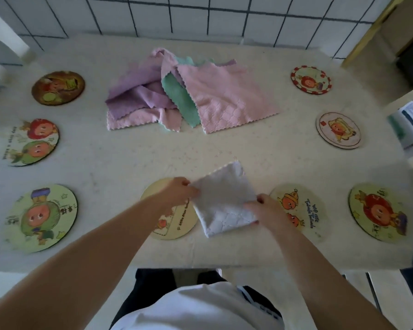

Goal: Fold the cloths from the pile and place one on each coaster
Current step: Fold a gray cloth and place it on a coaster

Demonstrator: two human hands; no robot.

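Lettering on the near coaster [298, 211] read "we are"; the rest blurred. Both hands pinched a folded white cloth [222, 201] between two near coasters, left hand [179, 190] closed on its left corner, right hand [264, 208] on its right edge. Farther back lay the pile [188, 94] on the table [119, 158].

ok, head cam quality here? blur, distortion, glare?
Head view: wide-angle bowing bends the table edge and wall tiles; left-side coasters smeared, likely motion blur; hands and white cloth soft; light flat, no glare; pile fairly clear.
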